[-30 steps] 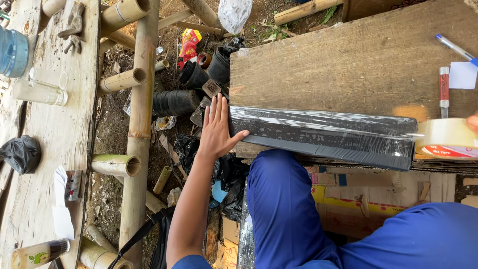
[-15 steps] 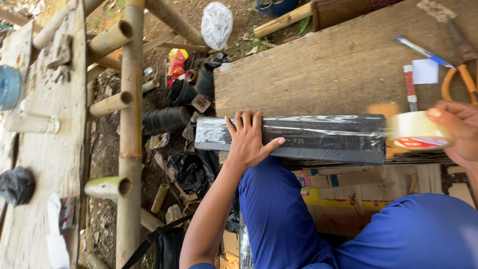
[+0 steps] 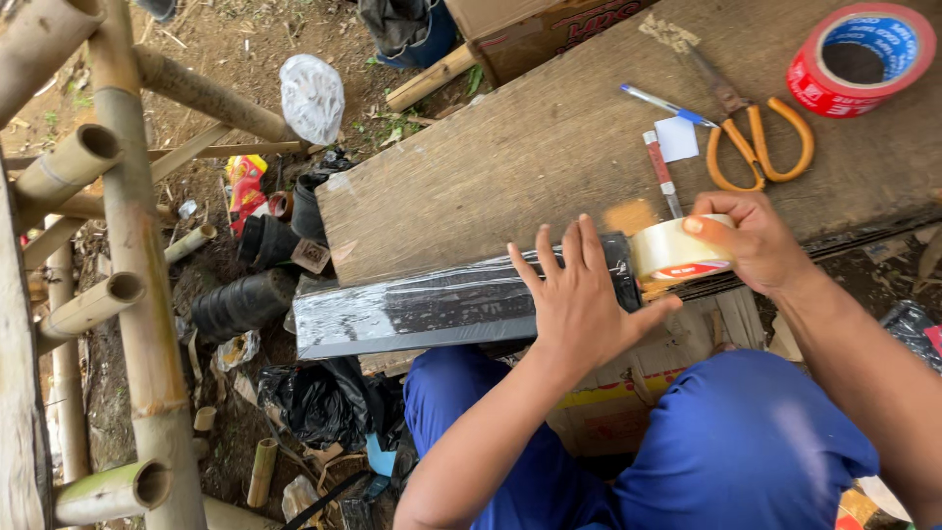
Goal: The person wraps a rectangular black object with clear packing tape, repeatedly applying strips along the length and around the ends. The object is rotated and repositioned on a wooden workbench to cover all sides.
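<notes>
**Now both hands sit at the right end of the black bundle**

Head view: the long black plastic-wrapped bundle [image 3: 432, 309] lies along the near edge of the wooden board [image 3: 549, 167], its left end jutting out past the board over the littered ground. The left hand [image 3: 579, 304] lies flat on it, fingers spread and open, pressing its right-hand portion down. A second ago that hand was out at the bundle's far left end; half a second ago it was partway along; now it rests just beside the tape. So the palm has travelled the length of the wrap, which reads as smoothing it down towards the end being taped.

The right hand [image 3: 751, 240] is closed around a roll of clear packing tape [image 3: 677, 250], thumb on the outer face, the roll touching the bundle's right end. A second ago only the roll showed at the frame edge; the hand has since come fully into view, and the two hands are now near each other.

Farther back on the board lie orange-handled scissors [image 3: 751, 147], a blue pen [image 3: 667, 104], a small white paper slip [image 3: 677, 139] and a red tape roll [image 3: 859, 59]. Bamboo poles [image 3: 137, 285] frame the left side, and the person's blue trousers [image 3: 726, 461] fill the foreground.
</notes>
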